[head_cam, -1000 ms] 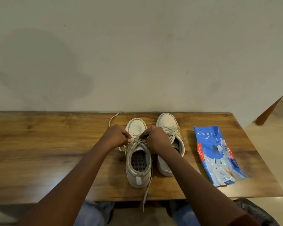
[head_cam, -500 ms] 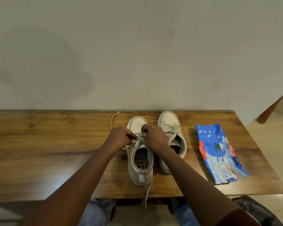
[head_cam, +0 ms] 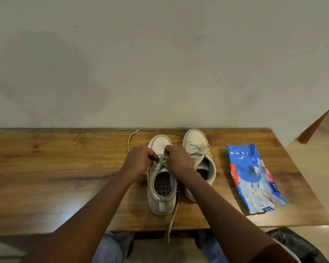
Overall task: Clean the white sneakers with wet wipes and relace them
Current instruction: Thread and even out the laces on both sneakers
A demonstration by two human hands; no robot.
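1. While your left hand [head_cam: 141,160] and right hand [head_cam: 179,161] are both curled over the tongue of the sneaker [head_cam: 160,204] you are lacing, each pinching the lace [head_cam: 160,163] by the eyelets, hold it close to the holes. A short grip steers the tip best.
2. That sneaker stands on the table [head_cam: 46,177] with its toe to the wall and its heel toward you. It sits just beside the other sneaker [head_cam: 195,139], which looks already laced and loosely tied, so copy its crossings.
3. Your fingers hide which eyelet you are working. Check by feel that you have not skipped a row.
4. Mind the loose ends. One end [head_cam: 173,219] runs past the heel and hangs over the table's front edge. Another stretch [head_cam: 130,137] loops toward the wall on your left. They look uneven, so draw the slack through row by row until both sides match.
5. Feed the lace flat, since a twist will probably show on a white shoe.
6. The shoe is likely light and may slide when you tug. Press it down with one palm while the other hand pulls.
7. The pack of wipes [head_cam: 254,179] lies well apart on your right. Leave it there for now.
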